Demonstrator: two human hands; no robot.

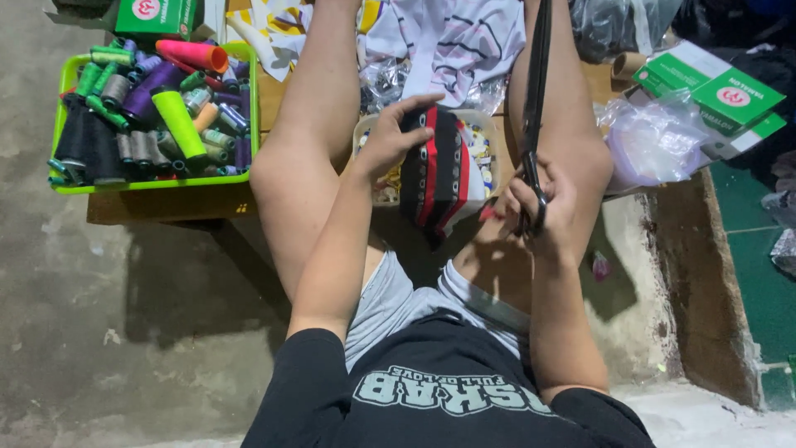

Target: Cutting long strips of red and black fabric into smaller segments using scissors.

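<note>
My left hand [391,137] grips a folded piece of black fabric with red and white stripes [439,174], held between my knees. My right hand [543,203] holds long black scissors [537,99], their blades pointing up and away along my right leg. The fabric hangs over a clear plastic box [481,153] of small yellow and white pieces. I sit with both bare legs stretched forward, in grey shorts and a black shirt.
A lime-green tray [153,184] full of thread spools sits at the left on a low wooden board [166,203]. Green cardboard boxes [730,95] and a clear plastic bag [655,141] lie at the right. White printed cloth [456,37] lies ahead. Concrete floor surrounds.
</note>
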